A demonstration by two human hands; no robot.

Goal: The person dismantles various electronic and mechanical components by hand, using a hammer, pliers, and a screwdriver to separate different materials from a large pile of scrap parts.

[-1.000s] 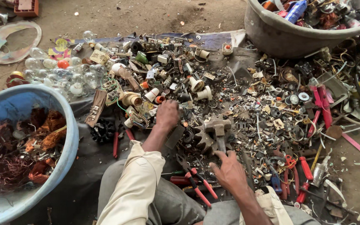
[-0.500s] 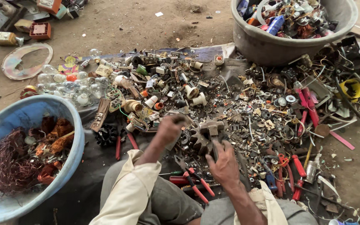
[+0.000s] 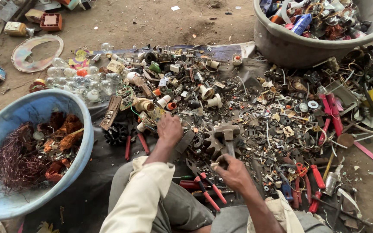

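Note:
My right hand (image 3: 235, 171) grips the handle of a hammer (image 3: 226, 132) whose head rests on a dark toothed gear (image 3: 212, 144) lying in the scrap. My left hand (image 3: 169, 128) reaches forward into the pile, fingers curled down over small parts just left of the gear; what it holds, if anything, is hidden. Red-handled pliers (image 3: 206, 187) lie on the dark cloth between my knees.
A blue tub (image 3: 72, 101) with copper wire and rusty bits stands at the left. A grey tub (image 3: 298, 47) of mixed scrap stands at the back right. Clear bulbs (image 3: 80, 82) lie back left. Red-handled tools (image 3: 331, 112) and metal scraps cover the right.
My right hand has closed on the hammer handle and drawn nearer to me. The view has shifted up and right, and my left hand stays in the pile.

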